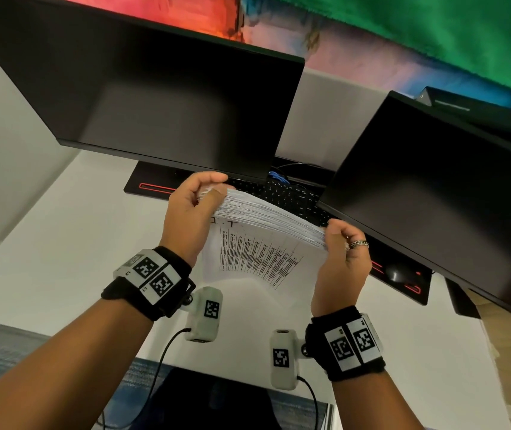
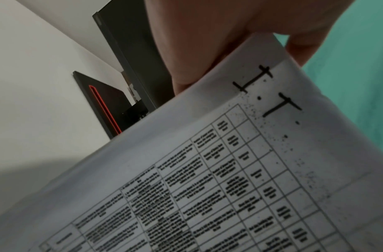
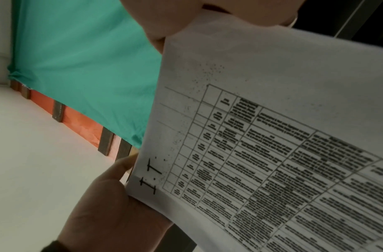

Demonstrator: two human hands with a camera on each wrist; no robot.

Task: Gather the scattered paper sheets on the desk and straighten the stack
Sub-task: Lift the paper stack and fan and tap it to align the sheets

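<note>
A white tabletop [image 1: 61,231] runs along a pale wall, carrying, from left to right, a large dark monitor [image 1: 154,97], a black keyboard [image 1: 282,193] on a black desk mat [image 1: 145,186] with red trim, a black mouse [image 1: 398,273] and a second dark monitor [image 1: 434,193] at the right edge. Behind the screens hangs a bright backdrop [image 1: 418,29] of red, pink and green. A dark chair seat [image 1: 213,398] sits just off the tabletop's near edge, above blue-grey carpet [image 1: 2,355].

Held up over the middle of the tabletop, in front of the keyboard, is the stack of paper sheets [image 1: 266,240], its front page bearing a printed table and the handwritten letters "I.T.". The left hand [image 1: 190,212] grasps the stack's upper left corner, fingers curled over the top edge and thumb pressed against the front page. The right hand [image 1: 342,262], a ring on one finger, grasps the upper right corner the same way. Both wrists wear black bands with printed markers.
</note>
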